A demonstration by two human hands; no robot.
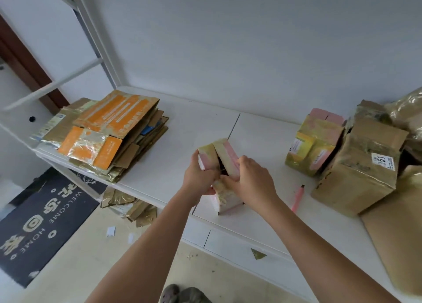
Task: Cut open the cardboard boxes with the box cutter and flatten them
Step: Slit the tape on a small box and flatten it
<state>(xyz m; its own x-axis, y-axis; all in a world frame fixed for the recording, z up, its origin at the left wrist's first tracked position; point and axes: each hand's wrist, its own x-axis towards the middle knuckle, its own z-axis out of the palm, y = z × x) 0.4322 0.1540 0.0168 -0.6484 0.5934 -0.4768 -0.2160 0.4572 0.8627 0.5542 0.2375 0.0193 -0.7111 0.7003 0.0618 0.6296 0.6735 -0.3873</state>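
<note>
A small pink box (225,196) wrapped in yellowish tape stands on the white table (258,138), its two top flaps raised and spread apart. My left hand (199,177) grips the left flap and my right hand (249,180) grips the right flap, fingers curled over the edges. The pink box cutter (298,197) lies on the table just right of my right hand, untouched. Several taped boxes wait at the right: a pink and yellow one (314,142) and a brown one (358,172).
A stack of flattened cartons (107,133), orange on top, lies at the table's left end. A flat cardboard sheet (397,241) covers the near right corner. Tape scraps and cardboard pieces (127,204) litter the floor beside a dark welcome mat (45,222).
</note>
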